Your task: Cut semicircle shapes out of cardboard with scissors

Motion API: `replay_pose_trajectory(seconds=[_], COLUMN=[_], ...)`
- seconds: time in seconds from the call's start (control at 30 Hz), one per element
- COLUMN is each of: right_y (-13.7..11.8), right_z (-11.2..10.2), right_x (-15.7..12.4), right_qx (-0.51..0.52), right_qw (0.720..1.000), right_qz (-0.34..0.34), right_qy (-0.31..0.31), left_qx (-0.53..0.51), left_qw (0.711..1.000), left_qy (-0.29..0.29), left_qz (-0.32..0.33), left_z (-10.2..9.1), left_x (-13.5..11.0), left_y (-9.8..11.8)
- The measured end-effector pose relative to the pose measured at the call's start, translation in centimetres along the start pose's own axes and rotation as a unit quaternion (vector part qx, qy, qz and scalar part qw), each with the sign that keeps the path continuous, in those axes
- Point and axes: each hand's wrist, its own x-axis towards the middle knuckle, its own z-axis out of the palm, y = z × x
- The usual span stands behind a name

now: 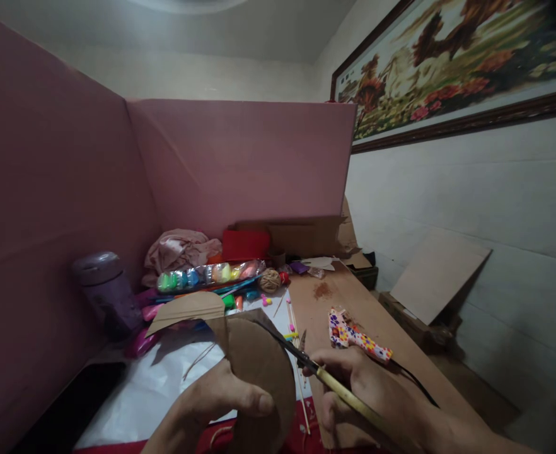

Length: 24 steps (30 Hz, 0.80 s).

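Observation:
My left hand [221, 400] is closed around a brown piece of cardboard [261, 353] with a rounded right edge, its thumb lying flat on the face. In my right hand [363, 384] is a pair of scissors [337, 383] with a pale yellow handle and dark blades that stand apart. One blade reaches to the cardboard's upper right edge. Part of the handles is hidden by my fingers. Behind the left hand rests another tan cardboard piece [186, 312] with a curved top. Thin wooden sticks [303, 403] lie between the hands.
A flower-patterned glue gun [358, 337] with a black cord lies on the right of the wooden table [323, 321]. At the back are a pack of coloured clay [212, 275], a twine ball [270, 281] and a red box [246, 244]. A purple cup [108, 296] stands left.

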Motion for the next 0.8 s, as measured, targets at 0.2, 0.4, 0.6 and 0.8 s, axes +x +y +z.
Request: replay_pose_trajectory(seconds=[0.2,0.4,0.6,0.8], right_y=[0.3,-0.2,0.5,0.8], right_z=[-1.1,-2.3,-2.0,-1.7], right_x=[0.1,0.3,0.6,0.4], right_qx=[-0.065,-0.109,-0.085,-0.026], right_qw=[0.998,0.992,0.995,0.998], right_qz=[-0.013,-0.014,-0.024,-0.010], right_qy=[-0.021,-0.055,-0.047,-0.053], left_qx=[-0.004,-0.045,-0.042,-0.024], left_qw=[1.000,0.994,0.994,0.988], left_qy=[-0.013,-0.100,-0.098,-0.151], left_qz=[0.003,-0.021,-0.018,-0.014], left_z=[0.2,1.0,0.8,0.6], left_x=[-0.1,-0.2,-0.1,0.1], left_y=[0.3,0.7,0.4,0.2])
